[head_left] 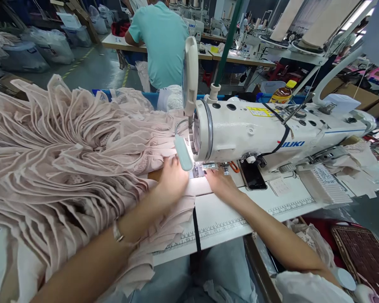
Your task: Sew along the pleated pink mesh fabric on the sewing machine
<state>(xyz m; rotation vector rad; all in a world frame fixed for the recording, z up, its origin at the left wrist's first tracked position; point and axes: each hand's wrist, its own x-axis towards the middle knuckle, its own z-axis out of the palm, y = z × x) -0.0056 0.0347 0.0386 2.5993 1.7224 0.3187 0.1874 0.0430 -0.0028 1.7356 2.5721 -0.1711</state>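
A big heap of pale pink pleated fabric [60,155] covers the left of the sewing table [227,219] and runs under the needle area of a white sewing machine [259,130]. My left hand [172,176] lies flat on the fabric just left of the presser foot [198,171], fingers stretched out. On the other side of the foot, my right hand [219,183] rests flat on the table with its fingers pointing toward the needle. A small lamp [183,152] lights the spot brightly.
A black phone [252,174] lies on the table under the machine arm. Papers and fabric scraps [334,176] sit to the right. A person in a teal shirt [164,42] sits ahead, back turned. Bagged goods [34,46] stand on the floor at far left.
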